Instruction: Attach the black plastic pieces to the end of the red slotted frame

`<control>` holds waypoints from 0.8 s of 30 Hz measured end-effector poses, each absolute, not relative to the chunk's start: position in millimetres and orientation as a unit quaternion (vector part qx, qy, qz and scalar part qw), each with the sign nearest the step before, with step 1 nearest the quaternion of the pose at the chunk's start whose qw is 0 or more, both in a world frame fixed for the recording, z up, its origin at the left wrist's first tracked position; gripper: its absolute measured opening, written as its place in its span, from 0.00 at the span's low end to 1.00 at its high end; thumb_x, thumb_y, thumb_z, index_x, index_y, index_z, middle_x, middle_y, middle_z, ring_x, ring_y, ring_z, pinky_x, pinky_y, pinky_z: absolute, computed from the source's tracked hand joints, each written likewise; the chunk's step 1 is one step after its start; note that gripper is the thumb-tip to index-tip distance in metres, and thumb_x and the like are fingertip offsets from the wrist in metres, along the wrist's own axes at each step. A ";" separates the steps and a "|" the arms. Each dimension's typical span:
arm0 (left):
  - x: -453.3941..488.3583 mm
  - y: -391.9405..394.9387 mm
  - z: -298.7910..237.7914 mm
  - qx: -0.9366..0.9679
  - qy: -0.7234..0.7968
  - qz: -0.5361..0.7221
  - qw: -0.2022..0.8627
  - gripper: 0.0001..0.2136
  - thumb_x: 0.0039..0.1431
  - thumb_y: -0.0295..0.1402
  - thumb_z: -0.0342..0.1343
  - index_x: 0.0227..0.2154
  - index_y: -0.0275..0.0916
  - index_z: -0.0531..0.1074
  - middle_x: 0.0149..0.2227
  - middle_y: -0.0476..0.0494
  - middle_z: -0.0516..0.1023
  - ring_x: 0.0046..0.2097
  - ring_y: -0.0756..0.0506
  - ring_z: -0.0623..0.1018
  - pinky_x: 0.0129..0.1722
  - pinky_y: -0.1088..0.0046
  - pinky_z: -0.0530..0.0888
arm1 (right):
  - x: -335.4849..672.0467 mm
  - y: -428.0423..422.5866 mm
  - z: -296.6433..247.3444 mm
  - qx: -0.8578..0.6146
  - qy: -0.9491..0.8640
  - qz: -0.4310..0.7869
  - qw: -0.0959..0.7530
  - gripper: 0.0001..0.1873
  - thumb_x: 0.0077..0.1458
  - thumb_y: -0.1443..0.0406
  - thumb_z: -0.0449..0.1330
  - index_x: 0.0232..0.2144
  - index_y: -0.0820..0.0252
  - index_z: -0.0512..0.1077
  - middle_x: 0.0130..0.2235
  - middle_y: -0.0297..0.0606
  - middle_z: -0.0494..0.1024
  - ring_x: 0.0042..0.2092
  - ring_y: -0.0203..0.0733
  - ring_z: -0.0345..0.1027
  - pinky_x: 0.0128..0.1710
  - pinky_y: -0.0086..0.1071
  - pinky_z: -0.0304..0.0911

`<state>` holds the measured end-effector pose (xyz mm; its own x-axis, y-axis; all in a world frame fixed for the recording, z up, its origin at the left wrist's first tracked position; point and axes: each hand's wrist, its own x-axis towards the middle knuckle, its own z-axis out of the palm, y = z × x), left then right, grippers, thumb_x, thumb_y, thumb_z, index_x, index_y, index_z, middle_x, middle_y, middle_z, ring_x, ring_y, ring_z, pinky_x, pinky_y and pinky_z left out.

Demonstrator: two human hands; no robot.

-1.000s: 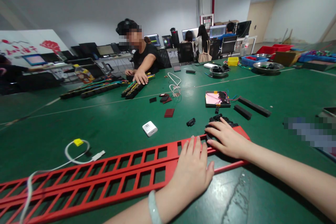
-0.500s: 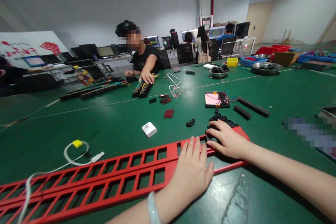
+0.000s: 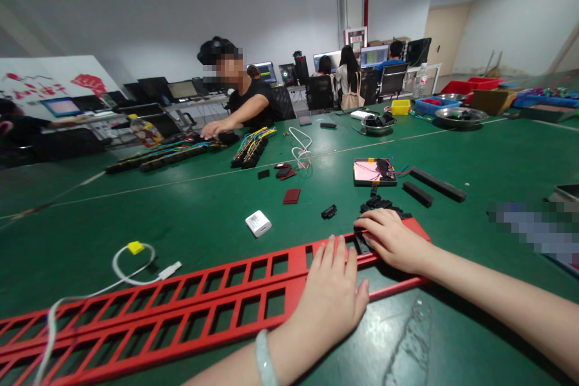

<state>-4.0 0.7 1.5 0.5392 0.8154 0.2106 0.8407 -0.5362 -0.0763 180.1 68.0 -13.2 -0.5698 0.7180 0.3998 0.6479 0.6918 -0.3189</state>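
In the head view, the left hand [image 3: 332, 289] lies palm down across the red frame [image 3: 297, 260] on the green bench [image 3: 194, 223] — fingers extended, thumb out sideways, grip flat and clasping nothing. The right hand [image 3: 398, 240] arches over the frame's right part, fingers bent beside a black piece [image 3: 362, 245] — whether its grip pinches that, I cannot tell.

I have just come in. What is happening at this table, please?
A person's left hand rests on a red frame. The right hand is over a black part at one of the frame's openings; its fit is unclear. More black parts lie just beyond that hand. Across the table, a co-worker's hand is at some wired strips.
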 end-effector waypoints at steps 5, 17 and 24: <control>-3.5 0.1 2.3 -0.873 -0.475 -0.072 0.080 0.22 0.58 0.40 0.45 0.50 0.29 0.66 0.55 0.29 0.63 0.58 0.33 0.59 0.54 0.53 0.59 | 181.4 69.6 -17.2 -0.376 -0.881 0.062 0.280 0.18 0.54 0.72 0.48 0.48 0.59 0.65 0.46 0.45 0.69 0.47 0.46 0.60 0.47 0.42 0.56; -3.5 0.5 1.4 -0.874 -0.473 -0.075 0.085 0.22 0.58 0.40 0.45 0.50 0.29 0.66 0.54 0.28 0.63 0.58 0.33 0.60 0.54 0.53 0.59 | 184.7 75.0 -29.7 -0.355 -0.868 0.056 0.343 0.21 0.56 0.70 0.50 0.53 0.59 0.61 0.46 0.45 0.71 0.47 0.44 0.64 0.47 0.42 0.61; -4.1 -0.1 0.3 -0.874 -0.473 -0.074 0.084 0.23 0.58 0.41 0.45 0.50 0.29 0.66 0.55 0.28 0.63 0.58 0.33 0.59 0.54 0.53 0.59 | 186.9 73.9 -23.9 -0.391 -0.827 0.103 0.390 0.21 0.55 0.63 0.54 0.52 0.58 0.62 0.50 0.46 0.68 0.51 0.45 0.63 0.49 0.41 0.64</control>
<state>-4.1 -0.1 0.3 0.5414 0.8143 0.2093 0.8393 -0.5383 -0.0766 186.9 73.9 -23.9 -0.3898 0.7280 0.5640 0.5672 0.6723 -0.4757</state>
